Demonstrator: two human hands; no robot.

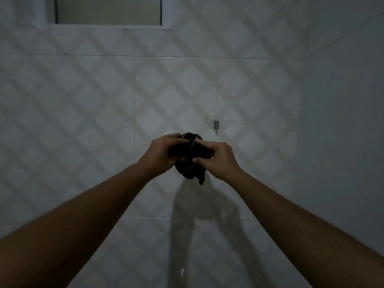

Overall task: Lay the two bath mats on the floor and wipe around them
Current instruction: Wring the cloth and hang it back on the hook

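Note:
A small dark cloth [190, 163] with a thin pale stripe is bunched between both hands, held up in front of a tiled wall. My left hand [161, 153] grips its left side with the fingers curled over the top. My right hand [218, 157] pinches its right side, index finger laid across the upper edge. A corner of the cloth hangs down below the hands. No bath mat and no floor are in view.
A small metal wall hook [216, 125] is fixed to the diamond-patterned tile wall [104, 100] just above and right of the cloth. A window [108, 10] sits high at the upper left. A plain wall [342, 121] meets the tiled one at the right. The room is dim.

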